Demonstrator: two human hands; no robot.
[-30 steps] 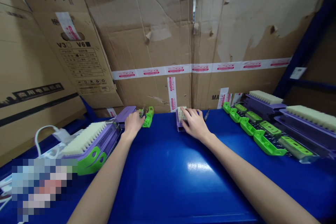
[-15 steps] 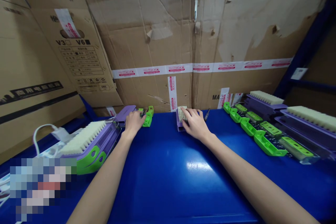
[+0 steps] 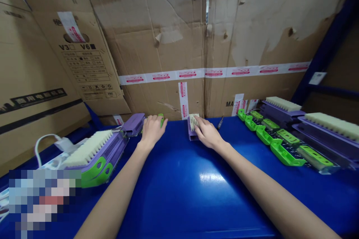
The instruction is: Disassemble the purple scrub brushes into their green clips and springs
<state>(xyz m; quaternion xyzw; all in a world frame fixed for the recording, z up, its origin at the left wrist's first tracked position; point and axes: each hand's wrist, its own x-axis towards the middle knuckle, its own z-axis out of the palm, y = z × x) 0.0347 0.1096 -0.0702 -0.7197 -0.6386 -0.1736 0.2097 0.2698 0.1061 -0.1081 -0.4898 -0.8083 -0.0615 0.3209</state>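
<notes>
At the far edge of the blue table (image 3: 179,183), my left hand (image 3: 152,130) covers a green plastic part (image 3: 161,118), its fingers wrapped over it; only the part's tip shows. Just left of that hand lies a purple housing piece (image 3: 134,124). My right hand (image 3: 206,133) rests on a small purple brush block with pale bristles (image 3: 192,123), fingers laid over its right side.
A purple-and-green brush unit (image 3: 95,153) lies at the left beside a white cable (image 3: 45,142). At the right, a row of green parts (image 3: 277,142) and purple bristle bars (image 3: 331,127). A small dark screwdriver (image 3: 220,122) lies by the cardboard wall (image 3: 179,44).
My left hand has shifted right onto the green part, hiding most of it. My right hand stays on the brush block.
</notes>
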